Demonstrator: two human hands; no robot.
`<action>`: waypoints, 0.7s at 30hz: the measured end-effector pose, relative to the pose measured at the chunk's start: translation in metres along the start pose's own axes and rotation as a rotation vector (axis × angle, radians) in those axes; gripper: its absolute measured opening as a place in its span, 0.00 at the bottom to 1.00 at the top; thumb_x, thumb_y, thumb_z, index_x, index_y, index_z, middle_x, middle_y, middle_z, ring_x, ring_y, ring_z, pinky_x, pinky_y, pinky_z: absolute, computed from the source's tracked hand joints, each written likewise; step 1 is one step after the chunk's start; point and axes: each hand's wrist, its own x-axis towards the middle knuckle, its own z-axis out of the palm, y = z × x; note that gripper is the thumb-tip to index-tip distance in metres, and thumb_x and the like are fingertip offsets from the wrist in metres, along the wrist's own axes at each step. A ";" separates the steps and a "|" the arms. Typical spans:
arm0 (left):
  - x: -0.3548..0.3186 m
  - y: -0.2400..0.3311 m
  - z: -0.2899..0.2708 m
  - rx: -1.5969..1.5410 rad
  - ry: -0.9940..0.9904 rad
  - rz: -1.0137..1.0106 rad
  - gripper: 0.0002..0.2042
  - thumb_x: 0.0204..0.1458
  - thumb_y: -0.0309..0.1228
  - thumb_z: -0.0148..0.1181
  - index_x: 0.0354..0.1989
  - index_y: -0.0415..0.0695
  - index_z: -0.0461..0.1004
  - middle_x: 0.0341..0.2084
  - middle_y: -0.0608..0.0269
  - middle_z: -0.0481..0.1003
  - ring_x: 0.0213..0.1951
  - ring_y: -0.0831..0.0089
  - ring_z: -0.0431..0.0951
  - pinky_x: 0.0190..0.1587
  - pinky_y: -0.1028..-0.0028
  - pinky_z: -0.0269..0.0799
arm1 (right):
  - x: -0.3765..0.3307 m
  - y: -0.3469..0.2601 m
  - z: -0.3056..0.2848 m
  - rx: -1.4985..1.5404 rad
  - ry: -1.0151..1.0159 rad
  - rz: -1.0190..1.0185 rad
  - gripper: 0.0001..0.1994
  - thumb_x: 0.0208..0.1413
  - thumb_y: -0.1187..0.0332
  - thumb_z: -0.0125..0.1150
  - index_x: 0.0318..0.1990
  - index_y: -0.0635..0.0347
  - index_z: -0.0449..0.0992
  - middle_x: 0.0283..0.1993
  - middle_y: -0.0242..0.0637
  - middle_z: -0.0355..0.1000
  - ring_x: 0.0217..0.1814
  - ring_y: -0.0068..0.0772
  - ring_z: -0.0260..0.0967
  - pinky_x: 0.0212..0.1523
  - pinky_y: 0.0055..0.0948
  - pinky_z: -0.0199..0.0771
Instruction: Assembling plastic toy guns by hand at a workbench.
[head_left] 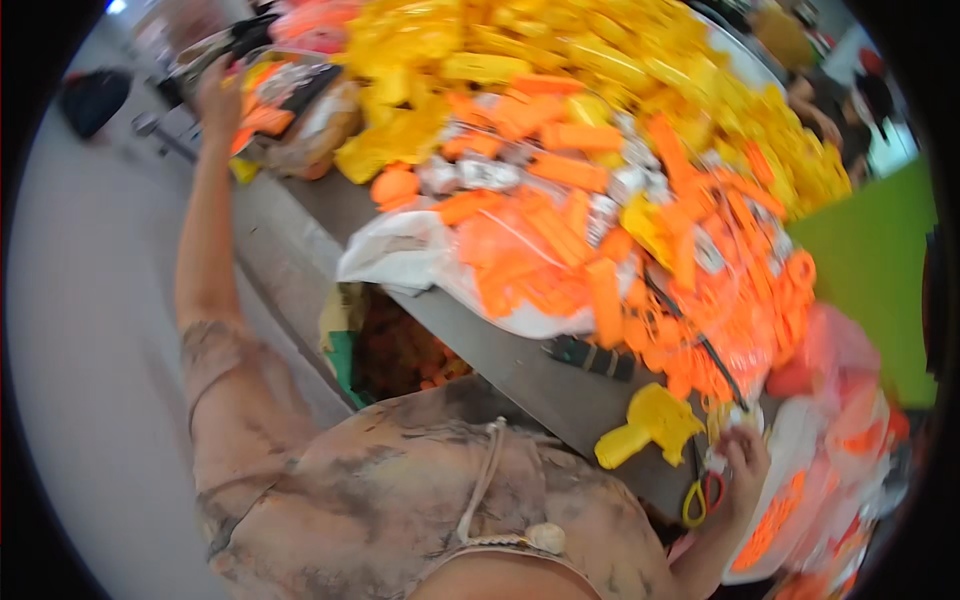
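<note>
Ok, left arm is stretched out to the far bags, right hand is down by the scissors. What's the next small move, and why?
Probably close the left hand on the bag it has reached and draw it nearer. That arm is fully stretched to the table's far end, while the right hand sits by the scissors and the yellow part. The picture is blurred, so grip is unclear.

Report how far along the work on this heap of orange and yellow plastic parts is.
Done: hard to tell; the picture is blurred. A yellow part lies apart at the table edge. In hand: the right hand pinches something small and whitish beside bagged orange parts; the left hand reaches to the far bags. Left: the big heap looks unsorted.
</note>
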 end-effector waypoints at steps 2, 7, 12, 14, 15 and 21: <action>-0.001 0.081 -0.020 -0.286 0.025 -0.078 0.15 0.52 0.34 0.58 0.45 0.39 0.73 0.40 0.58 0.75 0.41 0.71 0.75 0.45 0.73 0.69 | 0.010 0.007 -0.002 0.023 -0.010 -0.036 0.11 0.52 0.74 0.55 0.43 0.67 0.69 0.38 0.37 0.71 0.39 0.27 0.69 0.42 0.24 0.69; -0.060 0.232 -0.072 -0.647 -0.180 -0.051 0.14 0.52 0.26 0.56 0.48 0.39 0.71 0.43 0.60 0.74 0.45 0.74 0.72 0.49 0.76 0.66 | 0.046 -0.005 -0.003 -0.139 -0.092 -0.162 0.12 0.51 0.75 0.56 0.44 0.65 0.70 0.38 0.33 0.70 0.43 0.23 0.68 0.45 0.21 0.68; -0.148 0.391 -0.101 -0.949 -0.512 0.225 0.19 0.42 0.19 0.60 0.46 0.39 0.71 0.46 0.52 0.71 0.50 0.60 0.70 0.55 0.65 0.60 | 0.095 0.005 -0.048 -0.371 0.100 -0.198 0.11 0.52 0.70 0.56 0.41 0.66 0.71 0.34 0.30 0.70 0.34 0.20 0.66 0.35 0.20 0.67; -0.176 0.445 -0.116 -1.140 -0.676 0.248 0.20 0.39 0.20 0.62 0.45 0.40 0.71 0.46 0.52 0.70 0.48 0.58 0.70 0.53 0.64 0.63 | 0.121 0.007 -0.070 -0.364 0.176 -0.202 0.11 0.51 0.70 0.56 0.41 0.65 0.72 0.34 0.32 0.71 0.34 0.23 0.68 0.34 0.22 0.68; -0.191 0.468 -0.127 -1.212 -0.771 0.191 0.19 0.39 0.21 0.64 0.43 0.39 0.72 0.47 0.51 0.69 0.48 0.57 0.69 0.50 0.65 0.65 | 0.136 0.014 -0.083 -0.573 0.298 -0.344 0.11 0.50 0.70 0.56 0.40 0.65 0.72 0.35 0.36 0.71 0.35 0.29 0.69 0.35 0.25 0.68; -0.216 0.511 -0.139 -1.226 -0.743 0.255 0.15 0.40 0.22 0.64 0.39 0.38 0.73 0.44 0.50 0.70 0.46 0.56 0.70 0.48 0.67 0.66 | 0.167 0.001 -0.073 -0.971 0.371 -0.561 0.12 0.47 0.70 0.56 0.39 0.64 0.72 0.39 0.46 0.71 0.42 0.43 0.69 0.42 0.33 0.67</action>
